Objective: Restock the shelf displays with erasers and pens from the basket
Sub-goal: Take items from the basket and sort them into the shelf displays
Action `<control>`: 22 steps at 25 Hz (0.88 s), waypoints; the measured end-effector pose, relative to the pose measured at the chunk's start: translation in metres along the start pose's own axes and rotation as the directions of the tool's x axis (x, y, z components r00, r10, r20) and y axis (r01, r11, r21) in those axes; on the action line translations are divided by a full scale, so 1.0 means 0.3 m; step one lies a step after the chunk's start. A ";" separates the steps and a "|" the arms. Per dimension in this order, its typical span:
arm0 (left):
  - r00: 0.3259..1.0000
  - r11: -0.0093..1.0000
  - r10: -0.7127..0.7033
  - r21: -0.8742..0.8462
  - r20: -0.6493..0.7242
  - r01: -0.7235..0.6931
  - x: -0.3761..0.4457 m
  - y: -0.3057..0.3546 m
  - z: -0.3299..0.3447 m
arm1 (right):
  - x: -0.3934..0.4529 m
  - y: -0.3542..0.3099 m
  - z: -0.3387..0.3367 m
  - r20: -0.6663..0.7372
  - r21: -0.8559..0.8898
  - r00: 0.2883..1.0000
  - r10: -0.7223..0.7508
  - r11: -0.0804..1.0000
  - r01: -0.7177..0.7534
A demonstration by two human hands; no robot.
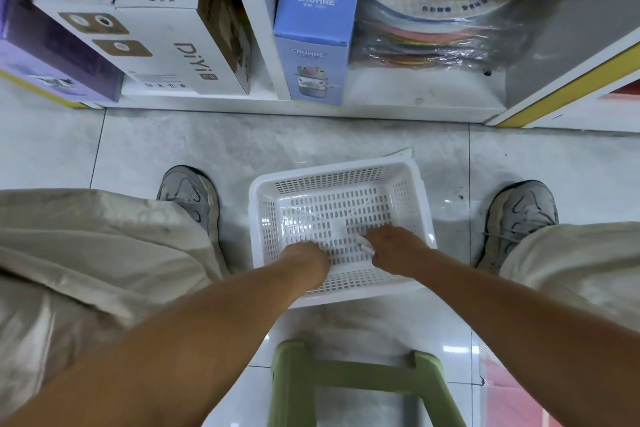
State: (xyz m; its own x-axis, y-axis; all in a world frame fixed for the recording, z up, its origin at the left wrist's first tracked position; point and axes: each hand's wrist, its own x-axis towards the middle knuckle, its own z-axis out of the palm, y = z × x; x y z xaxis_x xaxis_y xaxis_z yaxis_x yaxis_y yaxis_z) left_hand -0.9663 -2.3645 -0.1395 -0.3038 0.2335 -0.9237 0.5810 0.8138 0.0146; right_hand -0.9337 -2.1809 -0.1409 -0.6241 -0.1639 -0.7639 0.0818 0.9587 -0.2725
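A white slotted plastic basket (337, 177) stands on the tiled floor between my feet. Both my hands reach down into it near its front wall. My left hand (304, 255) is curled against the basket floor, and its fingers are hidden under it. My right hand (393, 244) is closed on a small white item (363, 242) at the basket floor; I cannot tell whether it is an eraser or a pen. The rest of the basket floor shows nothing else.
A low white shelf (277, 104) ahead holds a white DiYi box (166, 45), purple boxes (52, 55), a blue CRUHRE box (315, 42) and a wrapped stack of coloured discs (436, 28). A green stool (353, 388) is under me. My grey shoes (188, 194) flank the basket.
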 end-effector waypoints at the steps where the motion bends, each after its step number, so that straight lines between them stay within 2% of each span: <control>1: 1.000 1.000 -0.005 -0.019 0.025 0.005 0.003 0.003 0.010 | -0.001 -0.007 0.006 -0.018 0.012 1.000 -0.013 1.000 0.013; 3: 0.999 0.999 0.003 -0.041 0.046 -0.001 -0.001 -0.001 0.040 | -0.011 -0.019 0.027 -0.061 0.040 0.998 -0.016 0.999 0.019; 6: 1.000 0.997 0.008 -0.077 -0.019 -0.009 -0.023 -0.027 0.059 | -0.043 -0.036 0.083 -0.086 0.104 0.996 0.008 0.995 0.001; 8: 0.998 0.947 0.020 -0.319 -0.060 -0.038 -0.019 -0.043 0.018 | -0.055 -0.046 0.086 -0.086 0.204 0.996 0.004 0.979 0.014; 10: 0.992 0.761 0.021 -0.641 -0.125 -0.097 -0.003 -0.058 -0.061 | -0.048 -0.057 0.036 -0.152 0.413 0.987 0.054 0.911 0.014; 11: 0.983 0.651 -0.011 -0.747 -0.185 -0.134 0.004 -0.062 -0.103 | -0.042 -0.061 0.002 -0.179 0.552 0.977 0.113 0.834 0.005; 13: 0.957 0.427 -0.106 -0.882 -0.270 -0.201 0.008 -0.059 -0.168 | -0.041 -0.069 -0.061 -0.186 0.797 0.963 0.194 0.603 0.033; 15: 0.953 0.197 -0.153 -0.953 -0.261 -0.230 0.002 -0.045 -0.195 | -0.047 -0.066 -0.099 -0.192 0.893 0.963 0.190 0.440 0.091; 18: 0.982 -0.136 -0.106 -0.976 -0.154 -0.168 -0.008 -0.018 -0.187 | -0.063 -0.055 -0.112 -0.182 0.916 0.971 0.156 0.386 0.110; 20: 0.996 -0.280 -0.019 -0.956 -0.087 -0.088 -0.014 -0.001 -0.173 | -0.068 -0.052 -0.103 -0.157 0.914 0.972 0.173 0.398 0.077; 22: 0.993 -0.363 0.092 -0.931 -0.073 -0.035 -0.016 0.020 -0.163 | -0.067 -0.065 -0.095 -0.143 0.885 0.969 0.200 0.464 0.035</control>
State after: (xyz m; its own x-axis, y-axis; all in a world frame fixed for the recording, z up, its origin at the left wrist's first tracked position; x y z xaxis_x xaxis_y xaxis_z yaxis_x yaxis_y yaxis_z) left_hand -0.9984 -2.3347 -0.1164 -0.3040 0.3454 -0.8879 -0.9033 0.1918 0.3839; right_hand -0.9451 -2.1895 -0.1037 -0.6994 0.0660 -0.7117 0.7043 0.2331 -0.6706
